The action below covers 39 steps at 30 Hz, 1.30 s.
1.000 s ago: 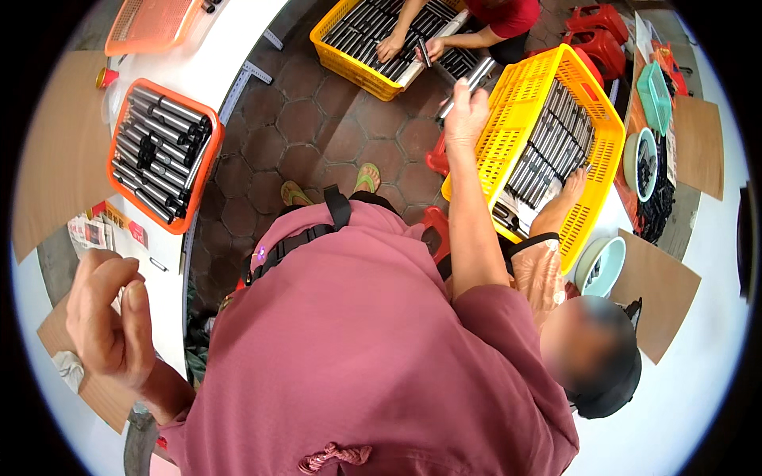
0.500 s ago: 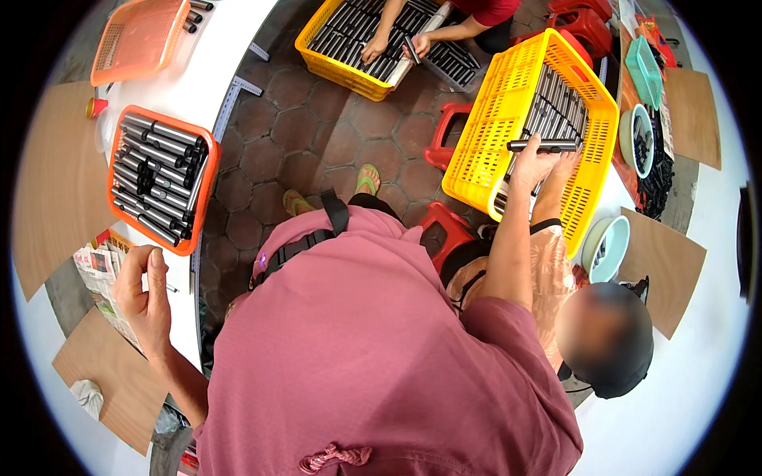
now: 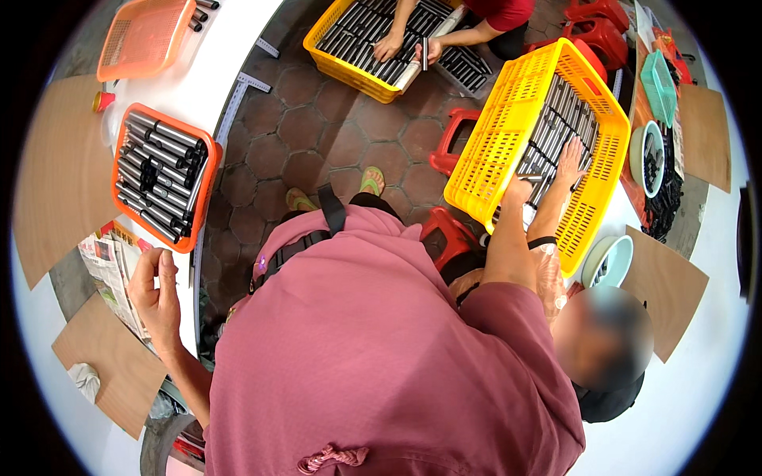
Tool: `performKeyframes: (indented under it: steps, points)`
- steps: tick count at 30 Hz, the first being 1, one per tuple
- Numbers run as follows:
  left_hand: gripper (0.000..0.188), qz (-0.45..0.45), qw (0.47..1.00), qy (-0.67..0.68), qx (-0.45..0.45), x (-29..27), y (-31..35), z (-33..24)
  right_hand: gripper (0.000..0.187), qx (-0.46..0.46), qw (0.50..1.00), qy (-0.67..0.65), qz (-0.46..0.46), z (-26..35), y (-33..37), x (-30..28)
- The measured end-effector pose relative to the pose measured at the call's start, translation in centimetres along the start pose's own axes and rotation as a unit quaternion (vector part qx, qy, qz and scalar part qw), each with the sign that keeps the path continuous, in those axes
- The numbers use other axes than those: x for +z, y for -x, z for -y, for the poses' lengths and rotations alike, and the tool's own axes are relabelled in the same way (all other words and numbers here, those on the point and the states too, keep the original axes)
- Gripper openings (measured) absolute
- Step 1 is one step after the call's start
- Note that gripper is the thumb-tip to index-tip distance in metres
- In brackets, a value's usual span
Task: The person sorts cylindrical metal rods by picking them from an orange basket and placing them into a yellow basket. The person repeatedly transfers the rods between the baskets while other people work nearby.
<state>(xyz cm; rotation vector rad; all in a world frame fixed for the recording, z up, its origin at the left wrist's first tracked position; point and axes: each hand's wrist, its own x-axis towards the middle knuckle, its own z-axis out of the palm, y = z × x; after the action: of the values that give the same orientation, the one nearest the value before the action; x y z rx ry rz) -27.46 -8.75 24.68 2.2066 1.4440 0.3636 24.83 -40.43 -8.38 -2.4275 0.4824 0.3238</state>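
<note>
My right hand [image 3: 517, 193] is at the near left side of a yellow slatted crate [image 3: 486, 147] and grips a black-and-silver tube [image 3: 530, 178]. Rows of similar tubes [image 3: 565, 119] fill that crate. Beside my hand, a co-worker's hand [image 3: 569, 161] lies spread on the tubes. My left hand [image 3: 157, 289] is raised over the edge of the white table at left, fingers curled and thumb extended, with nothing visible in it. Just beyond it stands an orange basket [image 3: 209, 186] stacked with black-and-silver tubes [image 3: 159, 178].
Another person's hands [image 3: 389, 46] work at a second yellow crate [image 3: 349, 73], one holding a tube. Red stools [image 3: 451, 234] stand by the near crate. Pale bowls [image 3: 609, 262] sit at right. An empty orange basket [image 3: 143, 40] and newspaper [image 3: 111, 266] lie at left.
My right hand has lowered toward the near left side of the crate with the tube. The co-worker's hand has moved forward onto the tubes. My left hand has shifted slightly right and down.
</note>
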Motion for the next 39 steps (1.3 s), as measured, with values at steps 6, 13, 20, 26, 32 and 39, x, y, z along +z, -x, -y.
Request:
performKeyframes:
  steps: [6,13,20,26,32,39]
  points:
    - [0.019,-0.005,1.0,-0.01,-0.017,0.4,0.3,-0.6,0.046,0.08,0.982,-0.164,0.04,-6.1,0.2,1.6]
    - [0.019,0.003,0.999,-0.015,-0.032,0.8,0.8,0.0,0.044,-0.055,0.984,-0.167,0.017,2.1,-1.0,2.1]
    - [0.02,0.049,0.996,0.004,-0.077,2.5,1.1,1.2,0.042,-0.24,0.967,-0.078,-0.012,14.2,-2.4,1.9]
    - [0.016,0.02,0.996,0.015,-0.081,3.7,1.7,2.6,0.04,-0.279,0.958,0.072,0.005,11.4,-2.4,2.8]
    - [0.016,0.01,0.998,0.046,-0.031,3.1,0.0,9.5,0.039,-0.254,0.953,0.163,-0.017,7.5,-0.6,-0.4]
    - [0.023,0.002,0.988,0.097,-0.118,3.1,1.2,20.4,0.037,-0.189,0.942,0.232,-0.151,10.9,14.6,-1.1]
